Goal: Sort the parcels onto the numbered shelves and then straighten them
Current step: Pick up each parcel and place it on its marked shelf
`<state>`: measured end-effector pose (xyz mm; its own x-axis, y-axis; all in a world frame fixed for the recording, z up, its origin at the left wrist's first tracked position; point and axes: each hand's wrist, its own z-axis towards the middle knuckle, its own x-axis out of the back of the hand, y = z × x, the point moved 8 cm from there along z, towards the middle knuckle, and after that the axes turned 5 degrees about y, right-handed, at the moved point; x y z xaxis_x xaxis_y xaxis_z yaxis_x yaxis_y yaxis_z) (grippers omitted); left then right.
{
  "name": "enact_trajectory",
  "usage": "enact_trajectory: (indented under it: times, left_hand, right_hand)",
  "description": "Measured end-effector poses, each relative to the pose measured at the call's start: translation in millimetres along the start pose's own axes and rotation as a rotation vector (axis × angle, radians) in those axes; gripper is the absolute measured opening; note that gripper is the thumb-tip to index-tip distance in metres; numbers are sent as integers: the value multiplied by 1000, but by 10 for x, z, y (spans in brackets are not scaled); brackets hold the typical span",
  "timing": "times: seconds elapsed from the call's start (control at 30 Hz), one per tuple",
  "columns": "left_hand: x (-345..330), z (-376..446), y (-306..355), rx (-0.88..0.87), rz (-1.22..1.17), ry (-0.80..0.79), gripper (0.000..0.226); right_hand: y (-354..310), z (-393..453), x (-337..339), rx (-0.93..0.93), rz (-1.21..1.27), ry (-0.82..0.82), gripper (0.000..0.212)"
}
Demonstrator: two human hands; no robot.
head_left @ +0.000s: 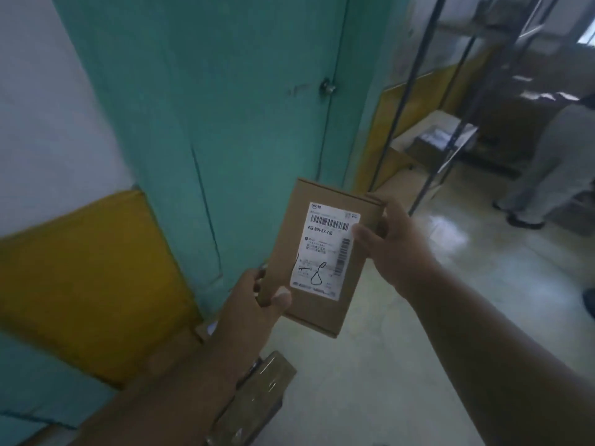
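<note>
**One box in my hands, not on a shelf yet**

Green door [225,123] and a yellow strip of wall [80,268] fill the space in front of me, and the floor [402,333] is pale and shiny.

I hold a flat brown box [322,262] up in the air with both hands. My left hand [254,304] pinches its lower left corner, thumb on the front and fingers curled behind. My right hand [396,246] grips its right edge near the top, thumb on the front by the label [325,249] and fingers wrapped round the back. The box is tilted a bit, with the label facing me. The label has a barcode, and someone wrote on it in black pen. It looks like a number, maybe an 8, but I am not sure.

I think I am reading the box to find out where it goes. So this box is not sorted yet.

Down by my left arm, more brown parcels [257,391] lie low by the floor. I think those still need sorting too.

A metal shelf rack [450,130] stands well away on the right, with some boxes on it. They are too blurry to tell if they sit straight. A person [547,162] stands by the rack.

Straightening comes last, so I think lots of work is left.
</note>
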<state>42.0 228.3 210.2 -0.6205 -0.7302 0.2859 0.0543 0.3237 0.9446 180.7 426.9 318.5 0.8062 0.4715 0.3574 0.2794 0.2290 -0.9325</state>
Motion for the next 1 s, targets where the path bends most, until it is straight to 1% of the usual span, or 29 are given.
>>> enact_trajectory:
  times: [0.07, 0.2, 0.37, 0.53, 0.7, 0.8, 0.93, 1.0]
  left_hand:
    - [-486, 126, 195, -40, 15, -50, 41]
    - [-1591, 254, 509, -87, 36, -121, 43]
    - [-2759, 313, 840, -67, 23, -183, 38]
    - [-3443, 616, 1165, -52, -6, -204, 35]
    - [-4037, 1201, 1471, -65, -12, -234, 55]
    - [-4648, 1676, 1649, -77, -9, -319, 49]
    - [-5691, 2097, 2020, -110, 31, -506, 54]
    - [-6208, 2181, 2250, -153, 54, -596, 42]
  right_hand:
    - [159, 166, 488, -6, -1, 62, 45]
    - [679, 514, 1502, -41, 3, 156, 39]
    - [1098, 1017, 2507, -75, -38, 164, 35]
    - [1304, 1611, 3069, -82, -57, 177, 32]
    - [1663, 2327, 3472, -148, -26, 214, 34]
    - [1854, 2772, 3888, -177, -61, 301, 42]
    - [2107, 3086, 4719, -253, -161, 455, 45]
    - [2246, 3138, 5186, -291, -164, 545, 44]
